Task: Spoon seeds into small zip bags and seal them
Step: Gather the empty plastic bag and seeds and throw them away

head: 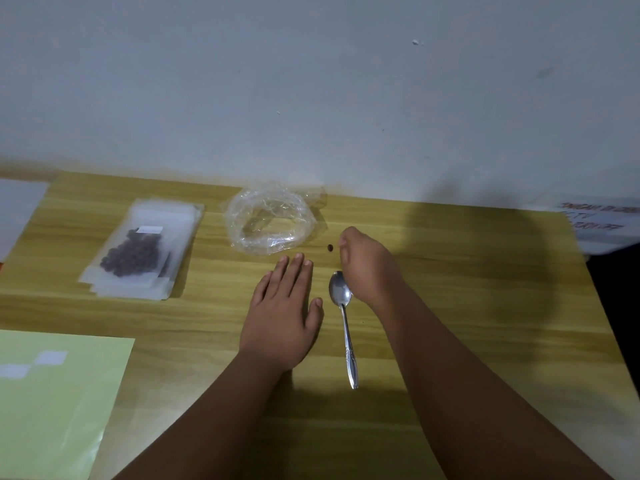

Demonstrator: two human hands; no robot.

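Head view: the left hand (282,313) lies flat on the wooden table (450,271), fingers straight and close together. The right hand (367,265) is curled just beside a loose seed (330,248); I cannot tell whether its fingertips pinch anything. A spoon (343,306) lies between the hands, handle toward the person. Far left, a stack of zip bags (180,233) lies flat, dark seeds (133,258) in the top one. A crumpled clear bag (272,220) sits nearby.

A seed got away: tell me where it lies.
In the head view, the loose seed lies on the table just left of the right hand, right of the clear bag and beyond the spoon.
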